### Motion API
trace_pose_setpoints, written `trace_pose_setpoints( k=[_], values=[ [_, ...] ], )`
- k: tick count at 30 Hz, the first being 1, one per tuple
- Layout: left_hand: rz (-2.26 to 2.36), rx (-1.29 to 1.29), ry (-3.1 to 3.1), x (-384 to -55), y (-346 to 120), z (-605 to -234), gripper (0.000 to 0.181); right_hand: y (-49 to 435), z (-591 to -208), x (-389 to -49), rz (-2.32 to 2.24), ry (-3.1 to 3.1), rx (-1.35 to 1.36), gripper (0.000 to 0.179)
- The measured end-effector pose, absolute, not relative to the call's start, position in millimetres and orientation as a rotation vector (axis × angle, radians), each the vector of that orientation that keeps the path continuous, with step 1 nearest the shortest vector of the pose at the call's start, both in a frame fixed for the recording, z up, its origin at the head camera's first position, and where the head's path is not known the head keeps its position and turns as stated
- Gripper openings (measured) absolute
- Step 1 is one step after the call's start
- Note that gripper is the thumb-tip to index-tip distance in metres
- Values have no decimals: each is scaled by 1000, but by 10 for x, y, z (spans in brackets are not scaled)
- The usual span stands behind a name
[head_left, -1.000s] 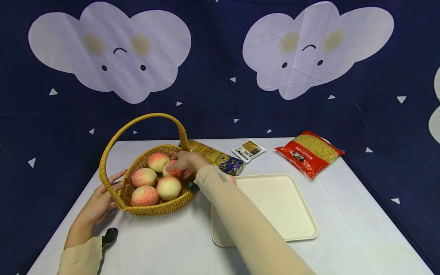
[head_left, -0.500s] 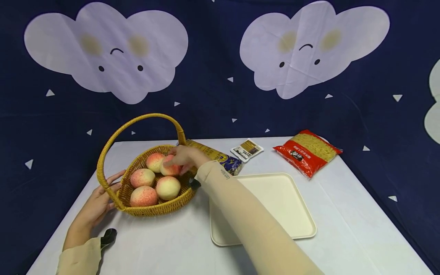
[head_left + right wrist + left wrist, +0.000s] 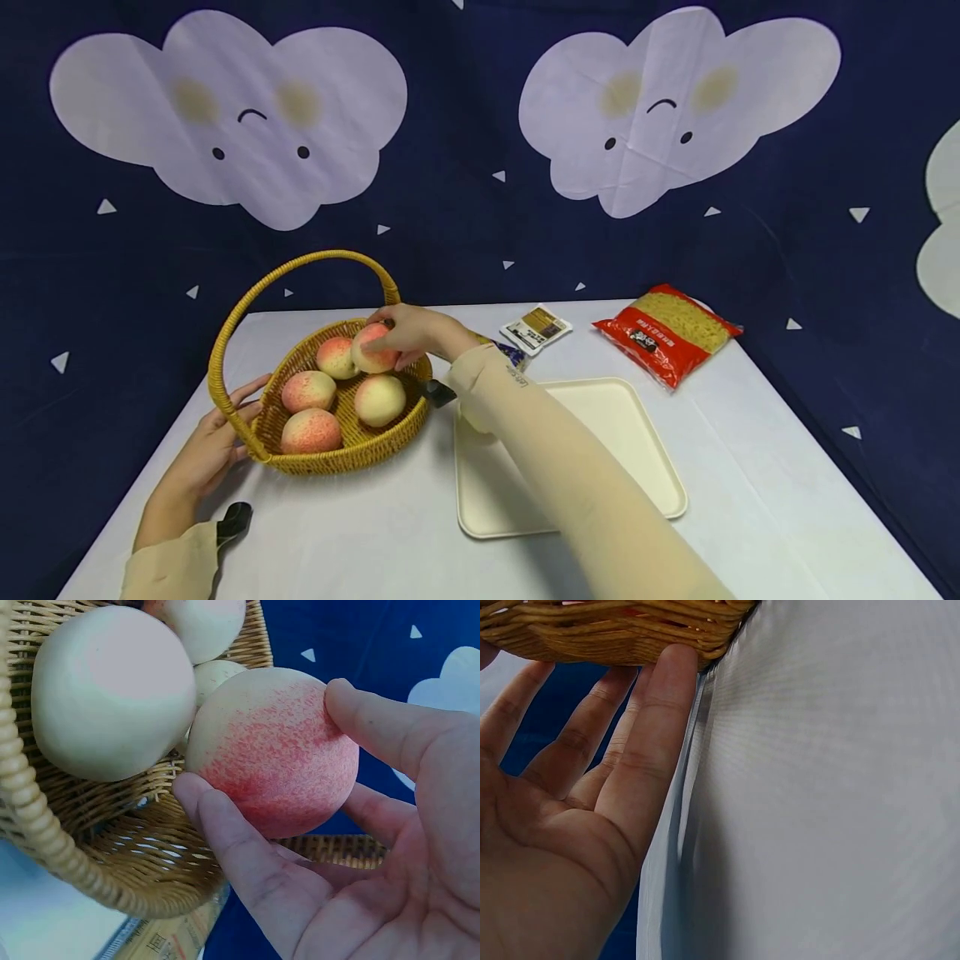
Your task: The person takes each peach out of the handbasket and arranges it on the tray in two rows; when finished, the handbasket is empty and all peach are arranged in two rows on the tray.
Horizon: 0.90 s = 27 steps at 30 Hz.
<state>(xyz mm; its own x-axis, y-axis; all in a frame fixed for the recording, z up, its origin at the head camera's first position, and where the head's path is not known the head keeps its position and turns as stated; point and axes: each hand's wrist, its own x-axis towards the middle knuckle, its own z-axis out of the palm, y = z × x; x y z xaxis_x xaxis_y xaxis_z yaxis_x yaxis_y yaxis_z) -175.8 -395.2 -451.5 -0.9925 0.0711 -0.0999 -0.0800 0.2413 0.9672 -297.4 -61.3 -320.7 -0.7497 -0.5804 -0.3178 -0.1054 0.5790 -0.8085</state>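
Between the thumb and fingers of my right hand (image 3: 416, 332) is a pink-and-cream peach (image 3: 277, 754), held over the right side of a yellow wicker basket (image 3: 352, 458). Lower in the basket lie several more peaches, among them a pale peach (image 3: 380, 400) just in front of the held one and a redder peach (image 3: 311, 431) at the front left. My left hand (image 3: 206, 446) is at the basket's left end. In the left wrist view its fairly straight fingers (image 3: 641, 761) reach up to the woven wall, fingertips right at its lower edge.
A cream tray (image 3: 615, 450) lies right of the basket, partly under my right sleeve (image 3: 562, 467). Farther back are a yellow-and-blue packet (image 3: 512, 352), mostly hidden by my right arm, a small white packet (image 3: 537, 329) and a red pasta bag (image 3: 667, 333). The basket handle (image 3: 300, 262) arches overhead.
My right hand has lifted the peach up from among the others and slightly toward the basket's back. The pale peach beside it has shifted a little right. My left hand stays at the basket.
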Motion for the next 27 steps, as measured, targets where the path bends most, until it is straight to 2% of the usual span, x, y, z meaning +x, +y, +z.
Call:
trace_pose_setpoints(
  k=[14, 27],
  values=[
    [1861, -7, 2387, -1752, -3940, -4515, 59, -389, -3058, -2934, -1114, 2244, -695, 59],
    [1912, 36, 2349, -1744, -3944, -4516, 58, 151, -2955, -2834, -1196, 2274, -789, 56]
  ],
)
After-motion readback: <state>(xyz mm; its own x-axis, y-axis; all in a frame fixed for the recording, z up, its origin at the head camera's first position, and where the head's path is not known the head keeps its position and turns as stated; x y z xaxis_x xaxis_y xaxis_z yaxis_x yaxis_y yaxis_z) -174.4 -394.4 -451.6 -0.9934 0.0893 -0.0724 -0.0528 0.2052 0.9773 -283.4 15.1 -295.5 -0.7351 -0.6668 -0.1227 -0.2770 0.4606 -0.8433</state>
